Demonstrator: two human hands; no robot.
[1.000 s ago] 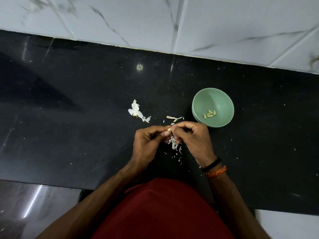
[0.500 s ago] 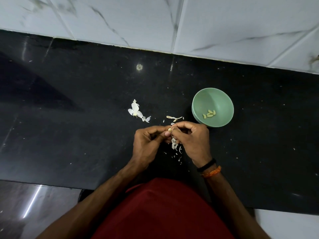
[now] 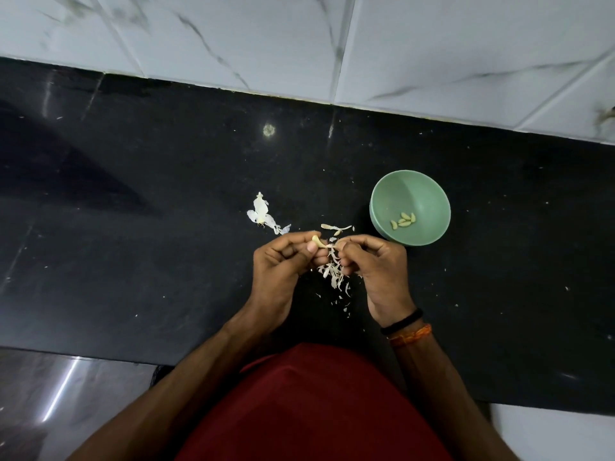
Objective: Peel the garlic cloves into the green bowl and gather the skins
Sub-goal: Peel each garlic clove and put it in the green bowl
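Nothing to read here

No text, labels, brands or numbers anywhere, not on the green bowl [image 3: 410, 207], the black counter [image 3: 133, 227] or the marble wall tiles [image 3: 432, 44].

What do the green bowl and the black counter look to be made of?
Round pale green bowl: probably matte plastic or melamine, going by its even colour, soft sheen and lack of sharp glints. Black worktop counter: likely polished stone such as granite, glossy with fine pale specks and a reflected light spot. Neither can be confirmed by sight.
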